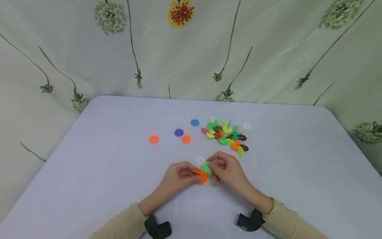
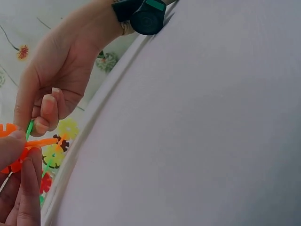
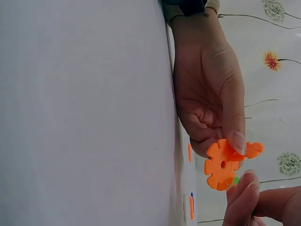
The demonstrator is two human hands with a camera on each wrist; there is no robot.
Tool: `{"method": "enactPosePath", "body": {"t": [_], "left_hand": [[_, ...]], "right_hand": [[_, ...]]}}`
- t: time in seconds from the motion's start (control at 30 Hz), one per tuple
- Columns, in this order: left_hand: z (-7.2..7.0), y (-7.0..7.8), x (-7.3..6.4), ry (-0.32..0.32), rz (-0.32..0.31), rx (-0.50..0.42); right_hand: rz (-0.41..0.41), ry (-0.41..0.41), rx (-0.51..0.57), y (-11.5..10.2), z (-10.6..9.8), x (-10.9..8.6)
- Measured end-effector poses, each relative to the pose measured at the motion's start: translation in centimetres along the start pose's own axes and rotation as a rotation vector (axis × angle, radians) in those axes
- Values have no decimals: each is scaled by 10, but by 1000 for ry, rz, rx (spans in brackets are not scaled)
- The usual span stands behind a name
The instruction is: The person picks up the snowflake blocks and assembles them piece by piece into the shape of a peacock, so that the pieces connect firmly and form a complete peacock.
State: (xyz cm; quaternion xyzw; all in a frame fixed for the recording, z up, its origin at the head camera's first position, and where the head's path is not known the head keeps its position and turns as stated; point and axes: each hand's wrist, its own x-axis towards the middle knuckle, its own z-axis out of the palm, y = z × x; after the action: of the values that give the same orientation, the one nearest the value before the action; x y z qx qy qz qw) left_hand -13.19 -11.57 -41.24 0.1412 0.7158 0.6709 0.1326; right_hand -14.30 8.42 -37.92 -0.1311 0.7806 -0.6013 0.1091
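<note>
Beige sleeves (image 1: 119,223) nearest, left hand (image 1: 180,176) pinching orange discs (image 1: 204,178), right hand (image 1: 229,170) a green disc (image 1: 206,168), over the table's (image 1: 89,156) near middle: probably light, stiff plastic, best gripped by the rims.

A pale, lightly creased cloth backdrop (image 1: 185,66) printed with flowers fills the space behind a broad white table (image 1: 89,172), its far corners rounded. Round white blooms (image 1: 110,18) appear at the upper left and upper right, with a yellow-and-red flower (image 1: 180,14) between them at the top edge. Long, thin green stems (image 1: 231,36) slant across the backdrop, several ending in leafy tufts (image 1: 138,79) above the table's far edge. Soft, even light falls across the table, while the backdrop grows dimmer towards the right side of the view
</note>
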Motion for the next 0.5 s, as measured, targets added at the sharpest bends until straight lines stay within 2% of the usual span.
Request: {"method": "enactPosePath", "body": {"t": [0.1,0.27,0.5], "left_hand": [[0,0,0,2,8,19],[1,2,0,13,45,37],[1,3,-1,8,57,36]], "right_hand": [[1,-4,15,0,-1,0],[-20,69,8,-1,-4,1],[-22,19,-31,1,-4,1]]}}
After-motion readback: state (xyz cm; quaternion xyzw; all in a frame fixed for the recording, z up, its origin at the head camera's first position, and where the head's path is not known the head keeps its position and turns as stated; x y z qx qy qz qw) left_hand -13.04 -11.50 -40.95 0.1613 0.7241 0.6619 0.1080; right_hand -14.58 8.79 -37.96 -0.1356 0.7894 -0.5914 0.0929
